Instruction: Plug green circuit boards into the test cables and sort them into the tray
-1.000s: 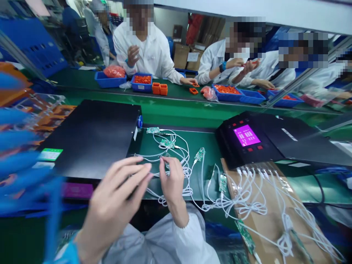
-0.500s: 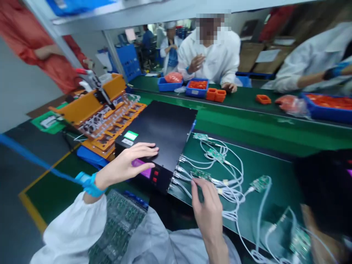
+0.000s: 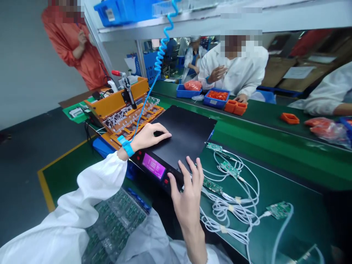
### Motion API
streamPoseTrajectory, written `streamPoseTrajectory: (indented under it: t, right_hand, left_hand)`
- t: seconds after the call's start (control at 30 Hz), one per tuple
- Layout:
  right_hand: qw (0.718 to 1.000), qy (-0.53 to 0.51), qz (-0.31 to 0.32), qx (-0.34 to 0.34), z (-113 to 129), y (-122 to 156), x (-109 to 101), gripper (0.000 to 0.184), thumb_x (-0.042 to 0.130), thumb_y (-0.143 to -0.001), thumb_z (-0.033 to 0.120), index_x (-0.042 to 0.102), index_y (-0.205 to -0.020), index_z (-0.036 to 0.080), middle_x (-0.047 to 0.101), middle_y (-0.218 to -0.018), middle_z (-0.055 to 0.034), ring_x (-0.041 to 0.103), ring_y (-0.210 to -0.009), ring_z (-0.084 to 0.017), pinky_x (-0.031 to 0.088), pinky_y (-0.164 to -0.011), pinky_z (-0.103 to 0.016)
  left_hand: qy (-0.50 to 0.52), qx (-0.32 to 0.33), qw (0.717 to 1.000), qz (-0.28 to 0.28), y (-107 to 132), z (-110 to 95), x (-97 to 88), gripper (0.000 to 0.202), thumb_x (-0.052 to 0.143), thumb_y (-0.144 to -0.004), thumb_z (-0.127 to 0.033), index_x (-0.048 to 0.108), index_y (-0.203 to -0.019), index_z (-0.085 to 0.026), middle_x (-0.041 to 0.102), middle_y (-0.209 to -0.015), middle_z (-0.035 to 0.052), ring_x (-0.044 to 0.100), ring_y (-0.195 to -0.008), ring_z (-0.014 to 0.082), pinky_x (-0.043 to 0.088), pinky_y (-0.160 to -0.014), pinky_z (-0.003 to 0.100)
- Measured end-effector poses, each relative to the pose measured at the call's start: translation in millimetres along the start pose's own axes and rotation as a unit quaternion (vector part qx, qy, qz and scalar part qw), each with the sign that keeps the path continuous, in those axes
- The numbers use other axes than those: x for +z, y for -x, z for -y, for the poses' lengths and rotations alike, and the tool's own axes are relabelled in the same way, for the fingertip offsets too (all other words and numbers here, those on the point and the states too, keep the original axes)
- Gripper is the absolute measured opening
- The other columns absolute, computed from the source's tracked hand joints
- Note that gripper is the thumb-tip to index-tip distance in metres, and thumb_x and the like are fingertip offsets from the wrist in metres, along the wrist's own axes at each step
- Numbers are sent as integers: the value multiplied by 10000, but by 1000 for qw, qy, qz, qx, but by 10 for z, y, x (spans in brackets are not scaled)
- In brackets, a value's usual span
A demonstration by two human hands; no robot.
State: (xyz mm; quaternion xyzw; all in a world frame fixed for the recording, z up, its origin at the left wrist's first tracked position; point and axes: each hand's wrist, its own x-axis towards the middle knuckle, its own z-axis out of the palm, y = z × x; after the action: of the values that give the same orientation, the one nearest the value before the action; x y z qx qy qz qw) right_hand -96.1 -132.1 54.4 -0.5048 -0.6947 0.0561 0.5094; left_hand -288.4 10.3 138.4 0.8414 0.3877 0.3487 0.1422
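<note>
A black box-shaped device [image 3: 189, 126] lies in front of me, with a lit purple screen [image 3: 154, 165] and red buttons on its front. My left hand [image 3: 152, 135] is over the near left part of its top, fingers stretched out and holding nothing. At the front right corner, my right hand [image 3: 188, 187] has its fingers spread over the edge, the thumb near a red button [image 3: 166, 181]. Whether either hand presses on the device I cannot tell. White cables [image 3: 242, 209] run from its right side to several green circuit boards [image 3: 230, 168].
An orange fixture [image 3: 118, 99] with a red-handled clamp stands left of the device. Below my left arm is a tray of circuit boards [image 3: 112, 220]. A blue coiled cord [image 3: 159, 60] hangs to my wristband. Across the bench, co-workers sit by blue bins [image 3: 216, 101] of orange parts.
My right hand has left the cables and moved left to the device's front corner. My left hand has moved off the screen onto the top. The camera view has turned left.
</note>
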Motion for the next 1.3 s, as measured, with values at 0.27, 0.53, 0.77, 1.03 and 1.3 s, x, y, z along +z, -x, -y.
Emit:
streamPoseTrajectory:
  t: [0.27,0.53,0.77,1.03,1.3]
  right_hand:
    - [1000,-8,-5,-7,-9,59,-14,420,628,-1009,241,559,-1423,231,520,-1524,-170,283,-1567,-367,417,-1160,-712]
    - [1000,-9,-10,-26,-40,88,26,402,633,-1001,191,579,-1397,222,529,-1504,-158,238,-1585,-372,413,-1175,-701]
    - [1000,-12,12,-26,-67,82,-17,410,630,-1006,200,569,-1410,237,528,-1519,-141,227,-1590,-363,407,-1182,-697]
    - [1000,-11,11,-21,-62,95,0,417,604,-1013,177,557,-1422,241,515,-1532,-134,211,-1597,-359,394,-1197,-689]
    - [1000,-11,13,-19,-58,99,7,435,589,-1015,164,546,-1438,256,500,-1546,-117,192,-1604,-353,380,-1210,-682]
  left_hand:
    - [10,-35,999,-34,54,14,77,270,689,-957,-442,801,-947,-197,788,-982,75,723,-965,213,563,-929,351]
    - [14,-29,998,-49,66,66,101,216,700,-956,-389,806,-967,-202,786,-994,62,722,-958,201,556,-929,335]
    - [10,-30,998,-51,69,55,98,195,700,-957,-369,808,-963,-206,785,-993,54,723,-951,194,552,-927,324]
    - [8,-17,999,-49,56,28,99,218,680,-972,-374,807,-960,-197,787,-975,60,722,-940,197,555,-904,321]
    - [11,-8,998,-60,57,43,109,215,696,-960,-378,805,-942,-194,788,-962,61,725,-934,202,556,-901,322]
